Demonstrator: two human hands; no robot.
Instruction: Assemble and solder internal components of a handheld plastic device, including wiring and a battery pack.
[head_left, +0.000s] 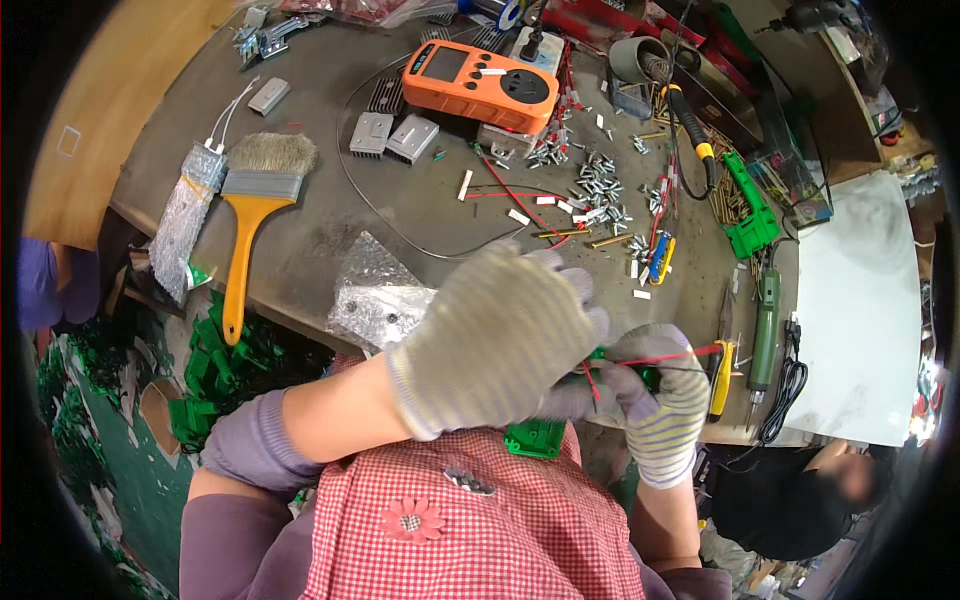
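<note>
My left hand (500,335), in a striped knit glove, curls over a green plastic housing (535,438) at the table's front edge, close to my apron. Much of the housing is hidden behind my fingers. My right hand (662,405), gloved alike, closes on the right side of the same piece. A thin red wire (655,358) and a dark one run out between the hands toward the right; another short red wire (591,383) hangs between the fingers. Beside my left hand lies a clear plastic bag with a metal plate (375,310).
Behind lie an orange meter (480,85), loose screws (600,185) and grey heat sinks (410,138). A wide brush (250,225) lies left. Right are a green housing (750,215), a yellow-handled screwdriver (721,380), a green electric screwdriver (765,325) and a soldering iron (690,125). Another person (780,500) is lower right.
</note>
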